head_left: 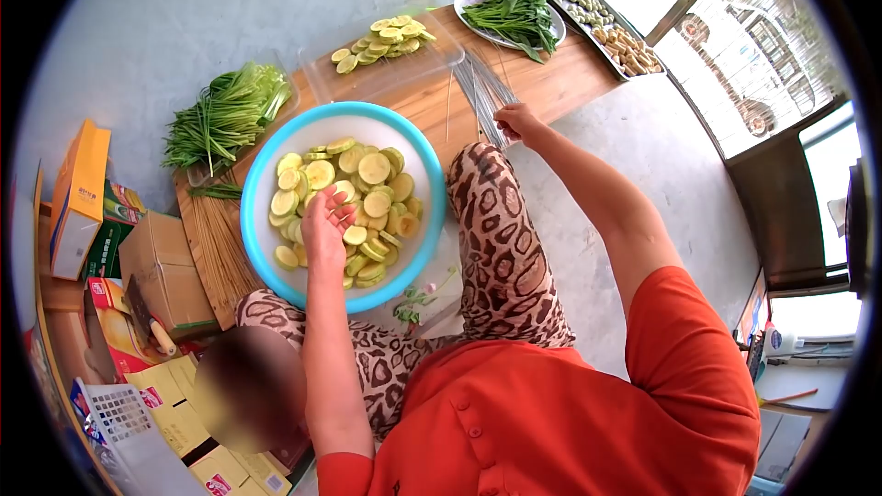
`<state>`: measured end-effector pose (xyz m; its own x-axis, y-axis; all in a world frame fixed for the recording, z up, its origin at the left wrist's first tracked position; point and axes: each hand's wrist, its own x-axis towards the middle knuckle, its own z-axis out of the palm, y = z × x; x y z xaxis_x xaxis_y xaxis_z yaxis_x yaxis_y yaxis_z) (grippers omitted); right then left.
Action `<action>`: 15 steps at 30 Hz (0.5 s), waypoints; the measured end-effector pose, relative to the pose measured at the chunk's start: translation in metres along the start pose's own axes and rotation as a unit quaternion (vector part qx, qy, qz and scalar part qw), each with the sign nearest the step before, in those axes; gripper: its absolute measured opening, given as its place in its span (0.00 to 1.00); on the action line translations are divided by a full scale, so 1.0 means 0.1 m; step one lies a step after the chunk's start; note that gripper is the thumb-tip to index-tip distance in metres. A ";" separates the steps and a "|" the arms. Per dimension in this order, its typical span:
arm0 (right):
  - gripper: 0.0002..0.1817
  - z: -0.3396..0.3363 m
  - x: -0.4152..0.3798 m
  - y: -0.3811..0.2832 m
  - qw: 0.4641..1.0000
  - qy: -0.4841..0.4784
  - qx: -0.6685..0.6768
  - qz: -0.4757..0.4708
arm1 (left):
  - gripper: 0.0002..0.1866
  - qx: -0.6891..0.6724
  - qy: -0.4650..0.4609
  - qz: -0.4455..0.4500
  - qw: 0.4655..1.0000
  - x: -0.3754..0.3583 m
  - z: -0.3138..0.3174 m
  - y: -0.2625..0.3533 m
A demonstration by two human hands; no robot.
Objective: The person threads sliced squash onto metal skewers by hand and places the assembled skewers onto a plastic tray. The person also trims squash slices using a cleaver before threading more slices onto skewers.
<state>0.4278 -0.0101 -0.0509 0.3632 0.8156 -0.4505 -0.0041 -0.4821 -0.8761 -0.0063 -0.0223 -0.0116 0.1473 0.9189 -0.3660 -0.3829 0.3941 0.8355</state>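
My left hand [328,225] reaches into a white basin with a blue rim [252,220] holding many zucchini slices [374,168]. Its fingers are bent and apart among the slices, and no slice shows clearly in its grasp. My right hand [520,122] is closed at the near end of a bundle of thin metal skewers [480,96] on the wooden table [570,87]. Its fingers pinch what looks like a thin skewer, mostly hidden by the hand. The basin stands at the table's front edge, close to my knees.
Behind the basin, a clear tray [322,83] carries more slices. Green stalks [230,110] lie to its left, bamboo skewers [216,239] below them. Leafy greens [514,18] fill a plate; a metal tray [629,76] of skewered food stands far right. Boxes [161,266] crowd the left.
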 end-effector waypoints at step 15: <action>0.01 1.46 -2.20 -0.91 0.913 -0.404 -0.018 -0.062 | 0.20 -0.083 -0.017 0.066 0.994 -0.07 0.00 0.29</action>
<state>0.2122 -0.0989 0.1029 -0.4465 0.8276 -0.3402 0.0257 -0.3682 -0.9294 -0.0187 -0.0175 0.0156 0.1156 0.9637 -0.2407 -0.5459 0.2641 0.7952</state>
